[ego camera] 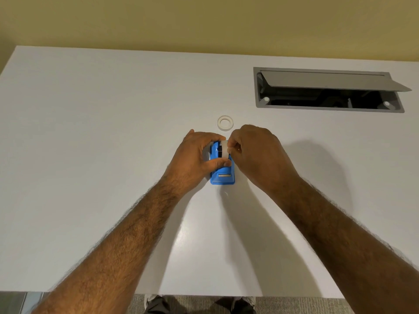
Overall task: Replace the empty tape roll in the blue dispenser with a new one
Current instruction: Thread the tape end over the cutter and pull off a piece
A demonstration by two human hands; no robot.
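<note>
Presently, left to right. Left hand (195, 155): one, fingers curled closed around the blue dispenser (221, 172), thumb laid across its near side, steadying it on the white desk (90, 132). Blue dispenser: one, standing between the two hands, cutter end toward the person. Tape roll in the dispenser (224, 148): one, whitish, upright in the cradle, directly under the right fingertips. Right hand (254, 152): one, fingertips pinched closed on that roll's edge. Spare ring of tape (225, 123): one, lying flat just beyond the fingertips of both hands, touching neither; whether this or the seated one is the empty roll cannot be told. Open cable hatch (328, 90): one, well beyond the right hand.

Step in hand, as judged: a roll is being seated in, or lifted from, the cradle. Next move calls for the left hand to brace the base while the right works the roll squarely along its slots.
</note>
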